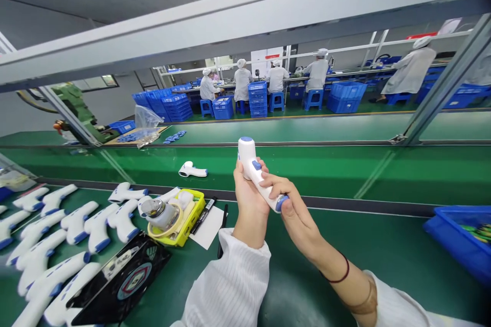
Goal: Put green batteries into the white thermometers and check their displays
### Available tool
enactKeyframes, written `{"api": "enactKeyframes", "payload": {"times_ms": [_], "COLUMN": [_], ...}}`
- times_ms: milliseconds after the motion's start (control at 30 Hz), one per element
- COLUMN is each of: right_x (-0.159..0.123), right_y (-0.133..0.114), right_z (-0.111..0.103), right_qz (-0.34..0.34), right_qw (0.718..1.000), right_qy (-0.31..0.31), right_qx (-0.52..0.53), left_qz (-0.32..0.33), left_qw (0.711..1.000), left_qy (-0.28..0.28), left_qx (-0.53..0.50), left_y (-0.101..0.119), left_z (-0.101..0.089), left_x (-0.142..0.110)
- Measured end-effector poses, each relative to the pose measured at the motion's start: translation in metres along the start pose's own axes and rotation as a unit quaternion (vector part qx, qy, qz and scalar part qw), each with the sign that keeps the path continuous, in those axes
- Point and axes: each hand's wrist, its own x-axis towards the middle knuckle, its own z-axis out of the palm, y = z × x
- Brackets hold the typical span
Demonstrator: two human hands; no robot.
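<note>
A white infrared thermometer with blue trim (252, 171) stands tilted above the green bench, held in both hands. My left hand (249, 196) cups its head and upper handle. My right hand (286, 199) wraps over the handle, with fingers reaching toward the blue button, and grips near the blue-capped end. Both sleeves are white. Several matching thermometers (76, 222) lie in rows on the bench to my left, and another (193, 169) lies alone on the far green belt.
A yellow tray (194, 219) holds a metal-topped jar and tape beside white paper with pens. A black printed box (123, 278) lies near the thermometers. A blue crate (458, 237) sits at right. Beyond the belt, co-workers in white sit among stacked blue crates.
</note>
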Motion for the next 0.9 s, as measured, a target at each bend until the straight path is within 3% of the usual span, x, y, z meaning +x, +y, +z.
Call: {"api": "enactKeyframes", "payload": {"times_ms": [100, 200, 267, 367, 467, 533, 667, 800, 900], "right_x": [0.002, 0.006, 0.007, 0.006, 0.003, 0.001, -0.002, -0.003, -0.003], "right_y": [-0.003, -0.005, -0.005, -0.006, -0.007, -0.007, -0.005, -0.002, -0.001], "right_z": [0.012, 0.016, 0.013, 0.007, 0.002, 0.001, 0.002, 0.003, 0.003], "right_qz": [0.094, 0.113, 0.090, 0.019, -0.043, -0.053, 0.001, 0.073, 0.085], "right_qw": [0.973, 0.955, 0.970, 0.998, 0.986, 0.972, 0.960, 0.965, 0.968], "right_qy": [0.071, 0.094, 0.082, 0.044, 0.047, 0.072, 0.098, 0.070, 0.051], "right_qx": [0.200, 0.258, 0.211, 0.031, -0.155, -0.217, -0.263, -0.243, -0.229], "left_qz": [0.038, 0.089, 0.114, 0.186, 0.285, 0.335, 0.385, 0.413, 0.419], "left_qw": [0.998, 0.995, 0.993, 0.981, 0.947, 0.921, 0.887, 0.863, 0.858], "left_qy": [-0.003, -0.005, -0.009, -0.057, -0.120, -0.146, -0.180, -0.210, -0.212], "left_qx": [-0.056, -0.047, -0.030, 0.022, 0.091, 0.132, 0.181, 0.203, 0.208], "left_y": [-0.002, -0.003, -0.005, -0.007, -0.011, -0.014, -0.017, -0.017, -0.016], "left_z": [0.000, -0.002, -0.003, -0.006, -0.008, -0.010, -0.016, -0.020, -0.020], "left_x": [-0.001, -0.002, -0.003, -0.005, -0.007, -0.008, -0.009, -0.008, -0.006]}}
